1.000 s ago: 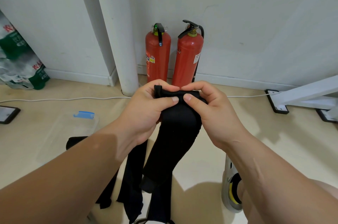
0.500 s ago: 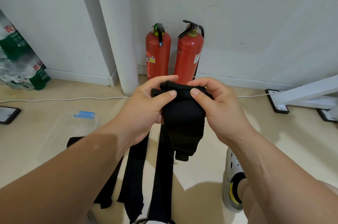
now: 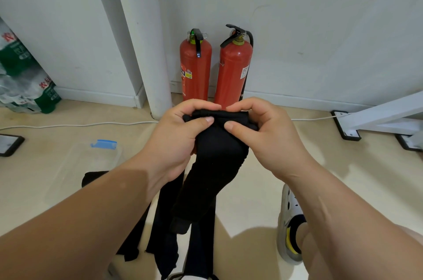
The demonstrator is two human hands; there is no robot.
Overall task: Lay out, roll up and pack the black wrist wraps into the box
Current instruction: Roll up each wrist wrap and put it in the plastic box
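A black wrist wrap (image 3: 212, 170) hangs in front of me, its top end bunched between both hands. My left hand (image 3: 176, 142) pinches the upper left edge with thumb and fingers. The upper right edge is pinched by my right hand (image 3: 267, 140). The wrap's lower end (image 3: 180, 224) dangles folded over. More black wraps (image 3: 164, 238) hang or lie below, partly hidden by my left forearm. A clear plastic box (image 3: 91, 165) with a blue clip (image 3: 104, 143) sits on the floor to the left.
Two red fire extinguishers (image 3: 233, 71) stand against the wall behind my hands, beside a white pillar (image 3: 142, 39). A white cable (image 3: 75, 124) crosses the floor. A white frame leg (image 3: 375, 117) is at right, bottled-water packs (image 3: 20, 83) at left. My shoe (image 3: 288, 224) is at lower right.
The wrap's free end, gathered up short half a second ago, has dropped and hangs longer again. Both hands stay at the top end, shifted slightly.
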